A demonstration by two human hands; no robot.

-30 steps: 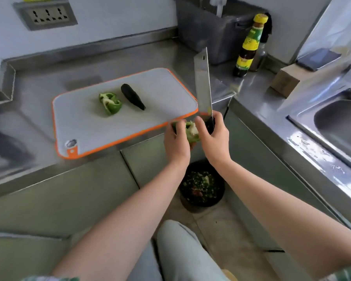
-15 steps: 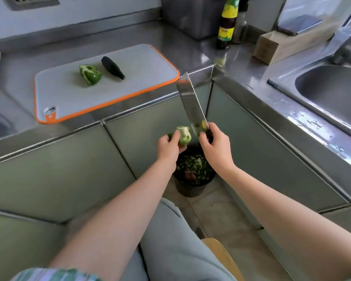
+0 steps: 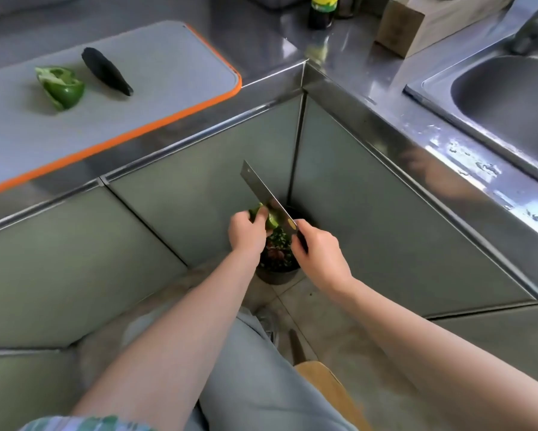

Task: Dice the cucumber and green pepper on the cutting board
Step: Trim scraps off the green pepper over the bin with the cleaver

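Trimming a green pepper piece [image 3: 271, 221] over the floor bin [image 3: 277, 275], both my hands sit low in front of the cabinet doors. My left hand [image 3: 245, 233] holds the piece directly above the bin, fingers curled around it. My right hand [image 3: 320, 253] is clenched on the dark handle of a cleaver [image 3: 261, 188]. Its blade slants up and away from the bin and meets the pepper near the heel.

Higher up and well left of the bin, an orange-edged cutting board [image 3: 174, 51] lies on the counter. On it are a second pepper half [image 3: 62, 88] and, just beside it, the dark cucumber [image 3: 107, 71], neither diced yet.

To do this step well, I judge I should scrape out core and seeds with short strokes directed away from my left fingers. The piece should stay centred above the bin so scraps fall in, and afterwards go up to the board for dicing.
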